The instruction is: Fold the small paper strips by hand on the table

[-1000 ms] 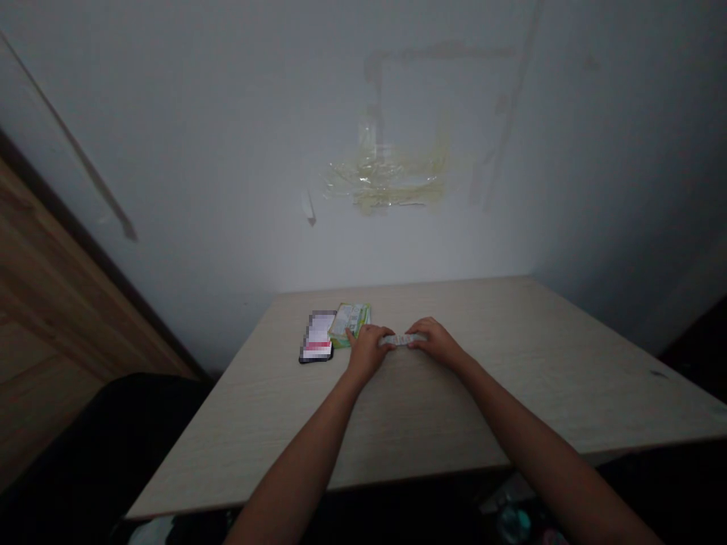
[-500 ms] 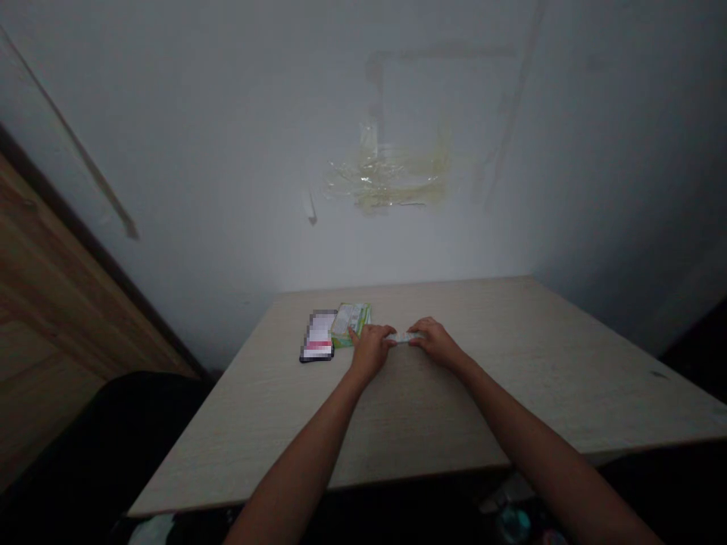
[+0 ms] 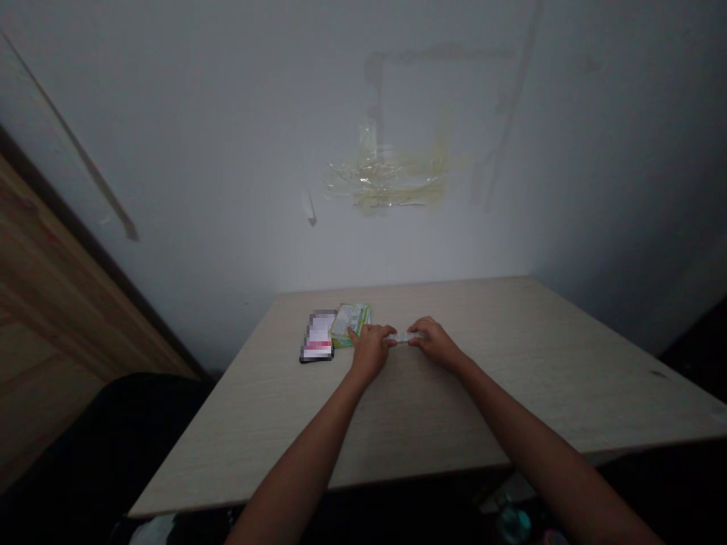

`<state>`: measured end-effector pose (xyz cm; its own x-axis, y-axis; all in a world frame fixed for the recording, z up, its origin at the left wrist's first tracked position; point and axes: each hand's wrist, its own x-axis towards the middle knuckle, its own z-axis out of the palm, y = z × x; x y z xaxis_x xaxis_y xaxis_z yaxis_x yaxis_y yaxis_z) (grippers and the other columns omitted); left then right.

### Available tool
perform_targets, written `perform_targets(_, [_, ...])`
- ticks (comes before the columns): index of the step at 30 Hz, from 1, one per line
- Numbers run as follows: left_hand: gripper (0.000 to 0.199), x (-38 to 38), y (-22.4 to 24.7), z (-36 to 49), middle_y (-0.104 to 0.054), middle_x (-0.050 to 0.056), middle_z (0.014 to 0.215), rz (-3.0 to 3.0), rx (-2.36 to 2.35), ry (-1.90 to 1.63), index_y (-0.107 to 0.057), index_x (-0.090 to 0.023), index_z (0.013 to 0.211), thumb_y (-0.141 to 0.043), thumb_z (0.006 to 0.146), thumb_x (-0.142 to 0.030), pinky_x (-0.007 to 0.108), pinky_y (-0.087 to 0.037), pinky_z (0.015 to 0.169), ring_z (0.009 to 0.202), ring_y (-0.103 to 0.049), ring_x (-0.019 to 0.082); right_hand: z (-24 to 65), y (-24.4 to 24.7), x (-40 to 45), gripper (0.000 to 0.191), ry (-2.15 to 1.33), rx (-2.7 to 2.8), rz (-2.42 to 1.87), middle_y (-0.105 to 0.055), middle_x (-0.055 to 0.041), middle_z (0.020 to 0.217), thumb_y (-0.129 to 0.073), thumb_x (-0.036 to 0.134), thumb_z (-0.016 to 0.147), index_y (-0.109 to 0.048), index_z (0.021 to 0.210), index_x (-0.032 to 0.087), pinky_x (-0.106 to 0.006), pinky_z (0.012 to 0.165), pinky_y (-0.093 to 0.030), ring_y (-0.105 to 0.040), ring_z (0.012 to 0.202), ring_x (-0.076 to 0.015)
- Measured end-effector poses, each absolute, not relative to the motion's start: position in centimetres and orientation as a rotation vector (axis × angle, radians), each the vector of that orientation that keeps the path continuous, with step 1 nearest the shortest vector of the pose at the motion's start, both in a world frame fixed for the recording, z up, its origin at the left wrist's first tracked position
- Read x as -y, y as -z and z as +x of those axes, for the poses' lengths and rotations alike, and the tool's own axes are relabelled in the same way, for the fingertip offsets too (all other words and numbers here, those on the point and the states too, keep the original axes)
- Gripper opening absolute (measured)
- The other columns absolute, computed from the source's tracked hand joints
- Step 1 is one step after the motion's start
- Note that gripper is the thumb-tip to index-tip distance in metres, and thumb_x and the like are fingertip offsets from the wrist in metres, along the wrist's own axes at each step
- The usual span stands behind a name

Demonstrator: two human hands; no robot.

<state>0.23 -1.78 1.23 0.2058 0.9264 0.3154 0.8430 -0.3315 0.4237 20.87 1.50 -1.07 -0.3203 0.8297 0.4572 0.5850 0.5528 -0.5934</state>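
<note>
Between my two hands is a narrow pale strip point(image 3: 403, 337) with faint markings, too small to tell its kind. My left hand point(image 3: 372, 348) is closed on its left end, thumb and fingers pinching it. At the other end, my right hand point(image 3: 432, 339) grips the strip the same way. A green and white printed packet point(image 3: 346, 319) lies just behind and left of my left hand, which partly covers its right side. Against the packet's left edge lies a phone point(image 3: 316, 337) with a blurred-out screen.
The pale wooden table point(image 3: 477, 409) reaches back to a grey wall point(image 3: 227, 136) with shiny tape point(image 3: 391, 182) on it. Dark furniture point(image 3: 113, 439) stands left of the table. Below the front edge, a bottle-like object point(image 3: 514, 522) shows dimly.
</note>
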Motion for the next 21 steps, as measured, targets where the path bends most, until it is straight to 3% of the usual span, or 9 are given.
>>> perform_targets(7, [0.020, 1.84, -1.36, 0.19, -0.072, 0.003, 0.115, 2.289, -1.712, -0.791, -0.070, -0.032, 0.108, -0.061, 0.091, -0.026, 0.074, -0.003, 0.113, 0.123, -0.052, 0.029, 20.71, 0.96, -1.35, 0.021, -0.407, 2.003, -1.150, -0.072, -0.0080, 0.098, -0.076, 0.014, 0.074, -0.075, 0.095, 0.018, -0.037, 0.096, -0.044, -0.060, 0.102, -0.0233])
perform_targets(14, [0.024, 1.42, -0.55, -0.30, -0.070, 0.002, 0.121, 2.209, -1.685, -0.930, -0.069, -0.032, 0.111, -0.064, 0.088, -0.025, 0.076, -0.004, 0.113, 0.128, -0.050, 0.028, 21.15, 1.09, -1.47, 0.029, -0.493, 2.021, -1.165, -0.074, -0.0076, 0.104, -0.076, 0.025, 0.076, -0.076, 0.105, 0.021, -0.039, 0.097, -0.043, -0.061, 0.105, -0.0251])
perform_targets(21, [0.018, 1.51, -0.75, -0.20, -0.071, 0.003, 0.119, 2.214, -1.700, -0.930, -0.072, -0.031, 0.103, -0.063, 0.089, -0.026, 0.075, -0.003, 0.114, 0.127, -0.052, 0.029, 21.29, 0.98, -1.43, 0.020, -0.511, 2.023, -1.162, -0.075, -0.0074, 0.098, -0.066, 0.026, 0.083, -0.078, 0.099, 0.022, -0.039, 0.094, -0.044, -0.064, 0.098, -0.0238])
